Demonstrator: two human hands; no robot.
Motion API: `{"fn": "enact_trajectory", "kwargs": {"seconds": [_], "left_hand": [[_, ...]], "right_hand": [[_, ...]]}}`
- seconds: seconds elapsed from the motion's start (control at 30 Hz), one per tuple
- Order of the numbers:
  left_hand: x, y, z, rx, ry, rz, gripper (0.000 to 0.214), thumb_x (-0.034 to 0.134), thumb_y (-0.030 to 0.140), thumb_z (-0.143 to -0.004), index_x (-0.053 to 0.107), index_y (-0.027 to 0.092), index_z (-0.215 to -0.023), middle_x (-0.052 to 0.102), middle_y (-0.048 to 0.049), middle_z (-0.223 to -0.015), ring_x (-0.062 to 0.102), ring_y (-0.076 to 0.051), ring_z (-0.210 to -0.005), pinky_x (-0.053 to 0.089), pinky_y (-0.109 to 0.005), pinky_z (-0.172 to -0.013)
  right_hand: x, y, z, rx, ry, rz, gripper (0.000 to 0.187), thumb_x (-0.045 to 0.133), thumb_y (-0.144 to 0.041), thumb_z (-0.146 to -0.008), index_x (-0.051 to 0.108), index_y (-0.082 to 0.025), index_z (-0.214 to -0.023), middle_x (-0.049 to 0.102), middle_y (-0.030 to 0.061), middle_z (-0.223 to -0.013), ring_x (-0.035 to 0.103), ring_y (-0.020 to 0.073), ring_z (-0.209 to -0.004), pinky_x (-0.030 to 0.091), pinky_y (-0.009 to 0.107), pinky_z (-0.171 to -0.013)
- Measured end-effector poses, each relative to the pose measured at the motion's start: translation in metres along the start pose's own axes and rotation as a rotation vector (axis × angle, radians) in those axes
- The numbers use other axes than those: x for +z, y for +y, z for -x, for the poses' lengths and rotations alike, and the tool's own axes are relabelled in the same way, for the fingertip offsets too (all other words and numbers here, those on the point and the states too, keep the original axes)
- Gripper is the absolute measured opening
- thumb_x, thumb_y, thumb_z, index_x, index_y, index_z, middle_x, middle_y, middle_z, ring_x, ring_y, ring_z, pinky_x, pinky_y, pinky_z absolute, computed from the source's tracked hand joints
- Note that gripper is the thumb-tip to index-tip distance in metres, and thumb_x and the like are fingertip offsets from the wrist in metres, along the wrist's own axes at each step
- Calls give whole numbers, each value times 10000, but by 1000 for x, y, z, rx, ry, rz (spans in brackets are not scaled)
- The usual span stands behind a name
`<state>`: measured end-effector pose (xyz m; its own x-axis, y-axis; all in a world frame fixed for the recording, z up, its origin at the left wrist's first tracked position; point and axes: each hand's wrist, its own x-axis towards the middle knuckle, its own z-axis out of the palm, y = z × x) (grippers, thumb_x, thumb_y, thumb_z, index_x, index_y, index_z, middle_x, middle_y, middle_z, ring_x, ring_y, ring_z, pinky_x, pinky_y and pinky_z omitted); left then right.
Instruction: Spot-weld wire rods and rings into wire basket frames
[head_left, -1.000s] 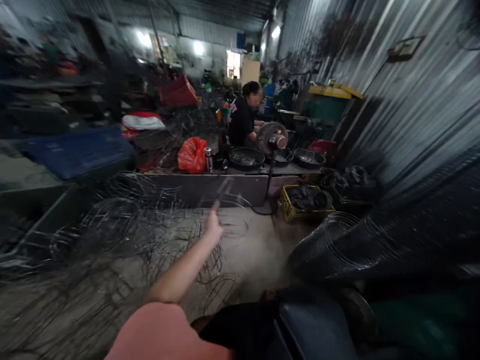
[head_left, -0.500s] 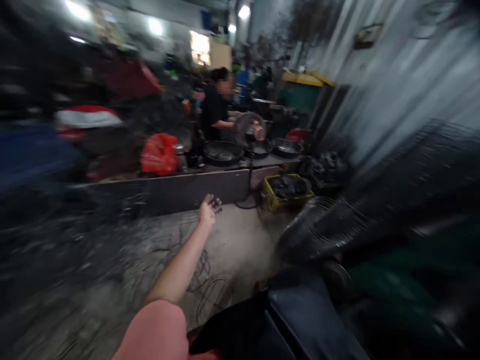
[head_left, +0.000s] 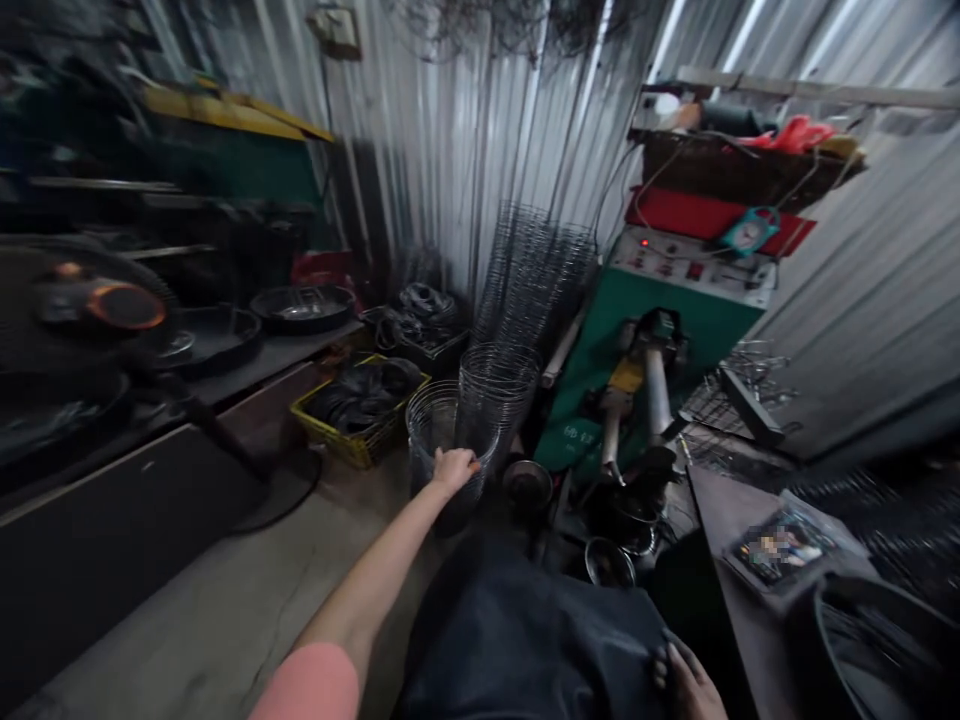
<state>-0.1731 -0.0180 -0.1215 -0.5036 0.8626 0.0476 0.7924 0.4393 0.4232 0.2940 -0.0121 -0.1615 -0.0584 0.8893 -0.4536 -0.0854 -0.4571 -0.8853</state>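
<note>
Head view: left hand (head_left: 454,470) is seen mid-scene at the upper rim of the near wire stack (head_left: 423,455). Fingers are bent; whether the rim is gripped cannot be told. Right hand (head_left: 694,685) is held low, near right, at the edge of the dark apron (head_left: 525,640); fingers are partly hidden, grip cannot be told. Just beyond the near stack, a taller wire stack (head_left: 529,275) is tilted by the far wall (head_left: 431,150). To the left, a yellow crate (head_left: 330,440) is filled with black coils (head_left: 364,395). To the right, a green machine (head_left: 577,400) is seen.
</note>
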Motion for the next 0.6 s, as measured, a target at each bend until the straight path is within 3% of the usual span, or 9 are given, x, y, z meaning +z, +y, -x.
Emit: {"fn": "enact_trajectory", "kwargs": {"seconds": [0.1, 0.17, 0.27, 0.33, 0.4, 0.53, 0.57, 0.6], "left_hand": [[-7, -7, -7, 3, -22, -56, 300, 451, 366, -838, 621, 219, -1038, 617, -119, -1135, 495, -275, -1128, 227, -534, -986], [-11, -10, -5, 11, -71, -82, 369, 494, 419, -805, 581, 240, -1116, 594, -112, -1190, 480, -287, -1149, 246, -543, -971], [-11, -9, 1, 39, -179, -124, 393, 561, 449, -738, 612, 212, -1047, 638, -122, -1110, 552, -297, -1052, 377, -472, -870], [-11, -8, 4, 61, -214, -147, 374, 505, 474, -761, 637, 177, -946, 665, -137, -1019, 596, -288, -955, 429, -399, -771], [-21, -8, 5, -30, -39, -78, 382, 495, 516, -743, 631, 168, -826, 677, -115, -862, 609, -273, -862, 433, -350, -714], [-72, -11, 10, -59, 615, 168, 334, 561, 546, -657, 524, 214, -636, 543, -36, -625, 557, -257, -738, 409, -350, -672], [-87, -11, 15, -53, 692, 273, 344, 588, 558, -626, 503, 226, -610, 492, -11, -587, 528, -235, -683, 401, -349, -655], [-100, -9, 22, -48, 677, 398, 336, 619, 552, -606, 513, 234, -624, 462, 11, -568, 491, -208, -633, 395, -340, -632]], "right_hand": [[4, -1, -3, 6, -31, -8, 489, 767, -436, -529, 607, -197, -925, 569, -40, -592, 514, 91, -489, 437, 190, -459], [6, -1, -4, -25, -60, -22, 485, 760, -435, -552, 602, -187, -938, 575, -38, -615, 521, 91, -512, 438, 191, -480], [9, 1, -2, -61, -84, -55, 460, 737, -427, -596, 597, -169, -950, 571, -35, -628, 515, 81, -521, 423, 188, -491], [8, 4, 1, -74, -85, -74, 441, 725, -418, -614, 595, -157, -944, 569, -30, -628, 512, 75, -518, 412, 187, -491], [6, 8, 3, -101, -87, -90, 423, 715, -416, -618, 594, -147, -922, 573, -20, -634, 513, 76, -515, 403, 193, -491], [2, 11, 5, -134, -53, -90, 419, 692, -428, -604, 592, -143, -893, 555, -26, -610, 503, 84, -493, 397, 217, -488], [3, 8, 6, -134, -40, -57, 413, 684, -429, -602, 594, -146, -889, 551, -28, -605, 506, 91, -496, 402, 225, -492], [4, 3, 7, -147, -32, -3, 398, 680, -425, -602, 601, -150, -880, 558, -24, -614, 517, 101, -515, 414, 235, -505]]}}
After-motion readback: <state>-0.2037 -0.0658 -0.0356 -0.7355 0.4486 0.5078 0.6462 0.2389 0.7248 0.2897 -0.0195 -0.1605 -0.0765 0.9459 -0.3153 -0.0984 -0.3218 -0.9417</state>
